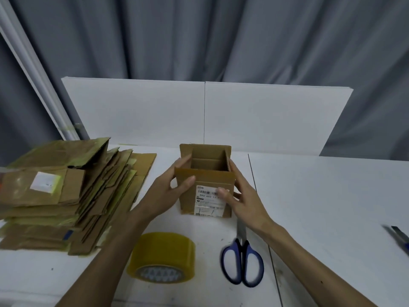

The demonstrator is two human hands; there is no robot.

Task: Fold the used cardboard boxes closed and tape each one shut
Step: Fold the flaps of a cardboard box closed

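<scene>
One stack of flattened boxes (66,191), left side of the table (321,207): worn, patched with old tape, slumped. It would probably slide if one were drawn out from the middle.

One tape roll (161,255), near, lying flat.

One left hand (163,193), fingers curled round the left wall of the box, thumb on its near face.

One small cardboard box (208,176), centre, upright, top open, flaps standing, with a shipping label (205,207) on the near face. Any contents are hidden. Judged light and thin-walled, giving under a squeeze. Best held low on opposite walls, with the flaps pushed over at their creases.

One right hand (243,196), gripping the right wall, thumb on the label.

One pair of scissors (242,260), near, blades pointing at the box.

One cutter (398,238), right edge, blurred.
</scene>
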